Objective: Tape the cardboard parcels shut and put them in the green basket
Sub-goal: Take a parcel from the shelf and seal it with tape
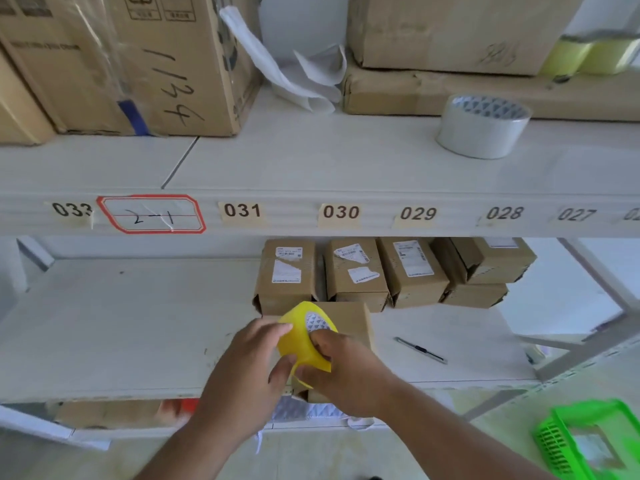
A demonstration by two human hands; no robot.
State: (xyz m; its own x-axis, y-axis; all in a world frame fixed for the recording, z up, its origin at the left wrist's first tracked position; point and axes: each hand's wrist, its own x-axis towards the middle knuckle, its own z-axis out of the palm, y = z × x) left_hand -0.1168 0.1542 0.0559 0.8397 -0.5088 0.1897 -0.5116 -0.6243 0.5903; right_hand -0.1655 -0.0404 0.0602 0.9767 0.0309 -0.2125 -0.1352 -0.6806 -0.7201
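Observation:
Both hands hold a yellow tape roll point(300, 332) above a small cardboard parcel point(353, 318) lying on the lower shelf. My right hand point(341, 370) grips the roll, fingers through its core, and a loose tape end hangs below. My left hand point(247, 368) pinches the roll's left side and the tape end. Several labelled cardboard parcels point(356, 271) stand in a row behind. The green basket point(561, 441) sits on the floor at the lower right with a parcel inside.
A utility knife point(420, 349) lies on the lower shelf right of the parcel. A grey tape roll point(483, 128) stands on the upper shelf, with large cartons point(145, 64) and white paper behind. Numbered labels line the shelf edge point(339, 213).

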